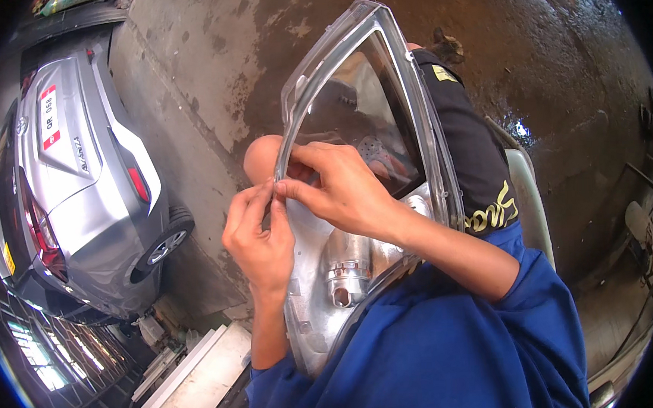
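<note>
A clear, roughly triangular car lamp cover (pixel 306 93) with a chrome inner frame lies across my lap, its narrow end pointing away. The floor and a perforated shoe (pixel 377 156) show through its see-through part. In its nearer part sits a shiny chrome cylinder (pixel 348 268) with a round opening. My left hand (pixel 257 238) is closed, thumb and fingers pinched at the cover's left rim. Right beside it, my right hand (pixel 344 189) pinches the same rim from above, its thumb meeting the left fingertips. Whether a thin strip lies between the fingertips is too small to tell.
A silver car (pixel 92 158) stands at the left, its rear wheel (pixel 166 247) on the floor. White boards (pixel 195 380) lie at lower left. A pale green chair (pixel 528 192) is beside my dark-clothed leg (pixel 464 136). The brown floor (pixel 550 63) looks wet at the far right.
</note>
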`<state>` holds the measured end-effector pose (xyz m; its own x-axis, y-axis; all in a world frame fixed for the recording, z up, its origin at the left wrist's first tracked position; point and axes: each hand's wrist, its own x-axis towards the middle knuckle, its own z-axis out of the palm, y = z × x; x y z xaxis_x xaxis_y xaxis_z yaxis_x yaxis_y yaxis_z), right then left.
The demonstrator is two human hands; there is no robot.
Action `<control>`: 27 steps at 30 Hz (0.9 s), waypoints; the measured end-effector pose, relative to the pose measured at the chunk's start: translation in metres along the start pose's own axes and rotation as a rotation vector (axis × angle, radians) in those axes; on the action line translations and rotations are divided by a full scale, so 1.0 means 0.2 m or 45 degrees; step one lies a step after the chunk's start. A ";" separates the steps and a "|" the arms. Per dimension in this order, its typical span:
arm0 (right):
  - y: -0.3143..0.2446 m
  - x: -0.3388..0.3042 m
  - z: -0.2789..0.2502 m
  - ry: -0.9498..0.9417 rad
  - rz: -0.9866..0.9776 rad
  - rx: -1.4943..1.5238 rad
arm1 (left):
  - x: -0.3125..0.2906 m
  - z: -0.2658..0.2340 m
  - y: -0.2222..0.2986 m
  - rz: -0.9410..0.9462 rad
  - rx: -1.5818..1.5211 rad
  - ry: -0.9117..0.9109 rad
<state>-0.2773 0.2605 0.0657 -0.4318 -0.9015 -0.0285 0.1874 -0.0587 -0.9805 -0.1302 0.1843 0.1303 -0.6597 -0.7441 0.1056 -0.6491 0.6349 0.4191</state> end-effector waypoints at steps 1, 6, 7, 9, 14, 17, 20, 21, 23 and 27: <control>0.01 0.00 0.01 0.005 0.026 0.055 | 0.00 0.00 0.00 -0.020 -0.020 0.003; 0.01 0.00 0.02 0.028 0.175 0.247 | 0.00 0.01 0.00 -0.058 -0.035 0.002; 0.00 0.00 0.02 0.028 0.198 0.234 | 0.00 0.01 0.01 -0.079 -0.027 0.005; 0.01 -0.01 0.04 0.048 0.210 0.225 | -0.01 0.01 0.01 -0.121 -0.012 0.012; 0.05 -0.01 0.10 0.115 0.249 0.208 | -0.01 0.00 0.02 -0.073 0.047 0.030; 0.06 -0.02 0.13 0.189 0.246 0.303 | -0.02 0.00 0.02 -0.070 0.038 0.052; 0.09 -0.02 0.13 0.111 0.274 0.449 | -0.02 0.00 0.02 -0.063 0.047 0.058; 0.09 -0.02 0.12 0.079 0.286 0.423 | -0.02 0.00 0.02 -0.062 0.053 0.056; 0.08 -0.01 0.10 0.068 0.318 0.369 | -0.02 0.01 0.02 -0.063 0.037 0.039; 0.05 -0.02 0.12 0.095 0.349 0.364 | -0.01 0.00 0.02 0.018 0.044 0.045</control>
<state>-0.2531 0.2527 0.0606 -0.3925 -0.8675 -0.3056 0.5376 0.0532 -0.8415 -0.1315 0.1892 0.1321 -0.6553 -0.7416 0.1434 -0.6528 0.6516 0.3863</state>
